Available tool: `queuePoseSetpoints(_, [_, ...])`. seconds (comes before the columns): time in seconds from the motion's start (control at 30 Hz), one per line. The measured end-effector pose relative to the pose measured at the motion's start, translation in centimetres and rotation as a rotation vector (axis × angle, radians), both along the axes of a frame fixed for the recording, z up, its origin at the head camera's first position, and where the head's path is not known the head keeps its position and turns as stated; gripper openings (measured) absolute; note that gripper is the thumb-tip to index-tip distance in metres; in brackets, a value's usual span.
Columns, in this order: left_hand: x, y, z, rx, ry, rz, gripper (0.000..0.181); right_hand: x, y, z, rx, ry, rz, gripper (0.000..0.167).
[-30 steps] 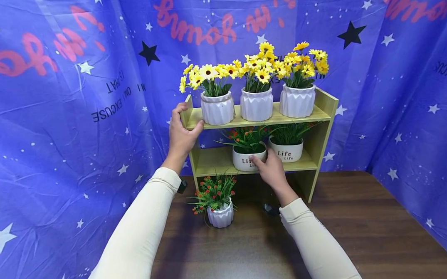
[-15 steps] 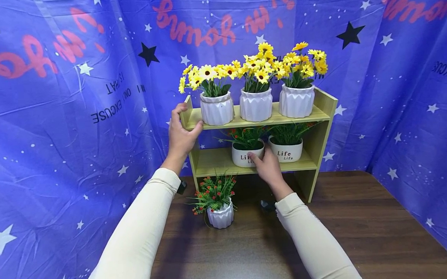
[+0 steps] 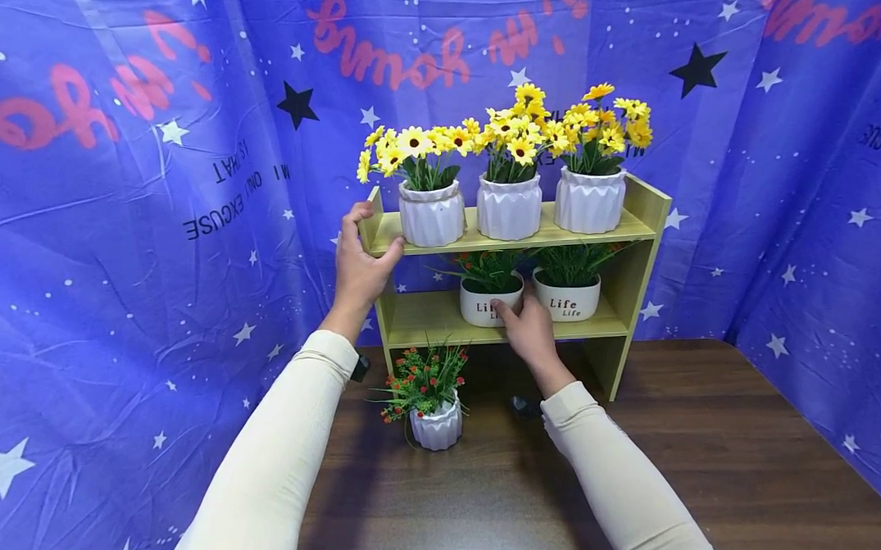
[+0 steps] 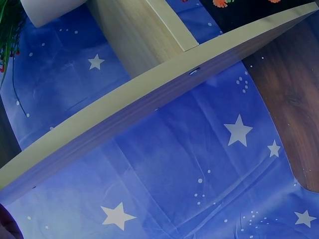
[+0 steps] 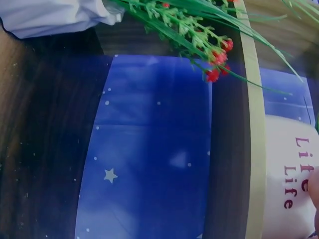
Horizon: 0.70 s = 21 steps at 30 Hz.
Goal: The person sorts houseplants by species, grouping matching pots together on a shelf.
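Observation:
On the middle board of the pale wooden shelf (image 3: 420, 317), my right hand (image 3: 531, 330) grips a white "Life" flowerpot (image 3: 473, 308) with red-flowered greenery, thumb across its front. In the right wrist view that flowerpot (image 5: 286, 209) sits behind the board's edge. A second white "Life" pot (image 3: 569, 302) stands just to the right, close to my fingers. My left hand (image 3: 362, 272) holds the upper left corner of the shelf, its thumb at the front edge of the top board. The left wrist view shows mostly the shelf's side panel (image 4: 124, 97).
Several white pots of yellow flowers, among them a middle one (image 3: 509, 210), line the top board. A fluted white pot (image 3: 436, 427) with red flowers stands on the brown table (image 3: 714, 452) before the shelf. A blue star-printed curtain (image 3: 153, 279) surrounds the table.
The flowerpot in my right hand has slid slightly backward on the middle board, now about level with the pot beside it. My left hand has stayed on the shelf corner.

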State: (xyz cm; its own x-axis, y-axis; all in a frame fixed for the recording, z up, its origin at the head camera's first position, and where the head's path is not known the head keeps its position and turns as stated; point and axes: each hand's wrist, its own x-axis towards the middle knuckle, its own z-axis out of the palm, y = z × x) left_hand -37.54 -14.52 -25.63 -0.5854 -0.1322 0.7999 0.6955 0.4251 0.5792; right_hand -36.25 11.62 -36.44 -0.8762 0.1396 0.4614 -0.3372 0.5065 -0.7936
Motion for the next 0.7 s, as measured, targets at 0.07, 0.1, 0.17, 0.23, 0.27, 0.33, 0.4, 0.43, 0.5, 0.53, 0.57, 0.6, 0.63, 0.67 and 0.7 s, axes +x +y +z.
queuePoseSetpoints(0.07, [-0.1,0.0,0.0,-0.001,0.007,-0.003,0.054,0.2,-0.1,-0.2,-0.013,0.020,-0.027,0.061])
queuePoseSetpoints(0.1, [0.0,0.0,0.0,-0.005,0.006,0.001,0.053,0.3,-0.1,-0.4,-0.024,0.035,-0.041,0.060])
queuePoseSetpoints(0.17, [-0.1,0.0,0.0,-0.010,0.024,0.000,0.053,0.9,-0.2,-0.9,-0.074,0.076,-0.056,0.056])
queuePoseSetpoints(0.23, [-0.1,0.0,-0.1,-0.019,0.036,0.000,0.053,1.9,-0.3,-1.5,-0.135,0.124,-0.075,0.051])
queuePoseSetpoints(0.27, [-0.1,0.0,-0.2,-0.023,0.043,0.001,0.053,2.5,-0.4,-1.9,-0.168,0.150,-0.078,0.049])
queuePoseSetpoints(0.33, [0.0,0.0,-0.2,-0.027,0.066,0.001,0.053,3.9,-0.7,-2.6,-0.239,0.189,-0.071,0.044])
queuePoseSetpoints(0.4, [0.0,0.0,-0.3,-0.029,0.079,0.009,0.052,5.3,-1.0,-3.3,-0.284,0.205,-0.056,0.042])
queuePoseSetpoints(0.43, [-0.1,0.0,-0.3,-0.032,0.086,0.012,0.052,5.8,-1.1,-3.7,-0.298,0.205,-0.045,0.042])
queuePoseSetpoints(0.5, [-0.1,0.0,-0.2,-0.040,0.093,0.019,0.052,6.7,-1.4,-4.4,-0.323,0.188,-0.014,0.042])
queuePoseSetpoints(0.53, [-0.2,0.0,-0.2,-0.047,0.095,0.024,0.052,7.1,-1.5,-4.9,-0.329,0.173,0.000,0.043])
queuePoseSetpoints(0.57, [-0.3,0.0,-0.2,-0.050,0.095,0.023,0.052,7.4,-1.6,-5.3,-0.334,0.158,0.011,0.043])
queuePoseSetpoints(0.6, [-0.3,-0.1,-0.2,-0.052,0.090,0.023,0.051,7.7,-1.8,-5.9,-0.337,0.142,0.020,0.043])
queuePoseSetpoints(0.63, [-0.3,-0.1,-0.2,-0.054,0.086,0.023,0.051,7.9,-1.9,-6.5,-0.340,0.127,0.029,0.044])
queuePoseSetpoints(0.67, [-0.3,-0.1,-0.2,-0.055,0.082,0.022,0.051,8.1,-2.1,-7.1,-0.345,0.110,0.035,0.044])
queuePoseSetpoints(0.7, [-0.4,-0.1,-0.3,-0.055,0.077,0.021,0.051,8.2,-2.2,-7.7,-0.351,0.097,0.042,0.045])
